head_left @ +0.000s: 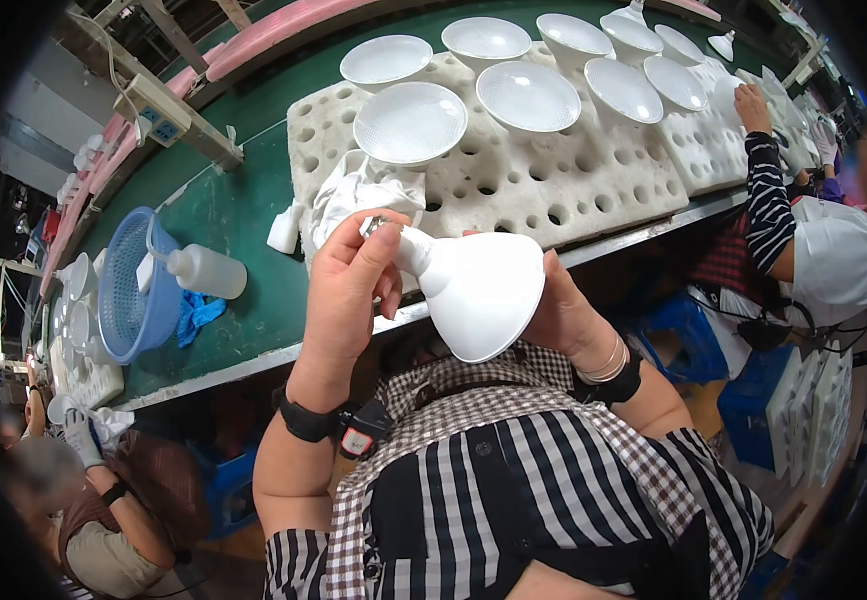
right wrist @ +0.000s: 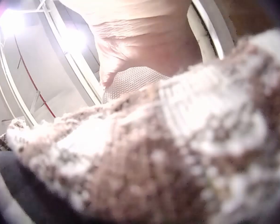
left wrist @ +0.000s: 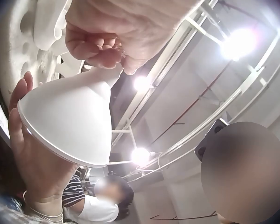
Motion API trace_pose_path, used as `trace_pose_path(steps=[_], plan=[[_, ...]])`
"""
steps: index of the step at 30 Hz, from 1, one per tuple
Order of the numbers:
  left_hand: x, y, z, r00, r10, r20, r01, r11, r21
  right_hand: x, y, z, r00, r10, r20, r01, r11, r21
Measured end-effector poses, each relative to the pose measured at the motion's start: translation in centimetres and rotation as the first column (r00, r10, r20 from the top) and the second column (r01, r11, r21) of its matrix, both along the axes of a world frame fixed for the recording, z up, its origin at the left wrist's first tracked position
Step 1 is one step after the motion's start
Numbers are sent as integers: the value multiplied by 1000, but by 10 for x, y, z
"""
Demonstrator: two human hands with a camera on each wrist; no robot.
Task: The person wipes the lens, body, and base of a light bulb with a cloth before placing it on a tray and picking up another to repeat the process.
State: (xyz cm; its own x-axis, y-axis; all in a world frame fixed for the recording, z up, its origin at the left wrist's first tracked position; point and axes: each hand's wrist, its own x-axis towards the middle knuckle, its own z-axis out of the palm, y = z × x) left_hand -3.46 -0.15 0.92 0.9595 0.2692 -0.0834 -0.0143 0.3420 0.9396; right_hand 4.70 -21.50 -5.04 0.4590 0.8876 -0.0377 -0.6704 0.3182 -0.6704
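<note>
A white cone-shaped lamp (head_left: 484, 290) is held in front of the chest, its narrow metal end up and to the left. The left hand (head_left: 351, 280) pinches that metal end between thumb and fingers; in the left wrist view the same hand (left wrist: 123, 35) grips the narrow tip of the lamp (left wrist: 72, 119). The right hand (head_left: 572, 315) holds the wide rim from the right side, its fingers partly hidden behind the lamp. In the right wrist view, the right hand (right wrist: 144, 42) lies against the textured lamp face (right wrist: 135, 81), and checked cloth (right wrist: 144, 154) covers much of the picture.
Several white lamps (head_left: 411, 122) stand in a foam board (head_left: 594, 175) full of holes on the green table (head_left: 259, 325). A white cloth (head_left: 369, 190) lies at its left edge. Further left are a blue basket (head_left: 134, 285), a squeeze bottle (head_left: 209, 272) and a blue cloth (head_left: 197, 315). Other people sit on both sides.
</note>
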Motion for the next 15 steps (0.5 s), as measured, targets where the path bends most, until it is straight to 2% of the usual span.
trace_pose_path(steps=[3,5,6,8,9,10,12,13,14,15], plan=[[4,0,2,1000,-22,-12,23,1000,12,5,-1,0,999,38,-3,-38,999,37],[7,-1,6,997,-8,-76,19,989,145,10,-3,-1,994,91,53,-92,996,15],[8,1,7,998,-2,-71,13,988,154,10,-4,0,994,95,59,-97,995,23],[10,12,12,999,-9,-47,15,991,131,10,-3,5,995,-5,104,23,986,-168],[12,18,16,999,-2,-37,8,989,145,19,-6,6,980,59,191,-21,980,-197],[15,26,21,1000,-9,-30,13,987,161,22,-11,5,972,27,232,15,984,-177],[23,40,25,999,40,-13,-40,998,51,32,-16,8,950,9,311,39,988,-149],[28,44,30,993,118,-22,-117,992,57,36,-18,11,917,-29,398,111,977,-183],[28,56,35,994,105,-4,-104,985,136,40,-23,11,861,-75,504,209,954,-214],[30,68,42,985,163,49,-169,967,189,42,-27,13,752,-82,654,351,889,-292]])
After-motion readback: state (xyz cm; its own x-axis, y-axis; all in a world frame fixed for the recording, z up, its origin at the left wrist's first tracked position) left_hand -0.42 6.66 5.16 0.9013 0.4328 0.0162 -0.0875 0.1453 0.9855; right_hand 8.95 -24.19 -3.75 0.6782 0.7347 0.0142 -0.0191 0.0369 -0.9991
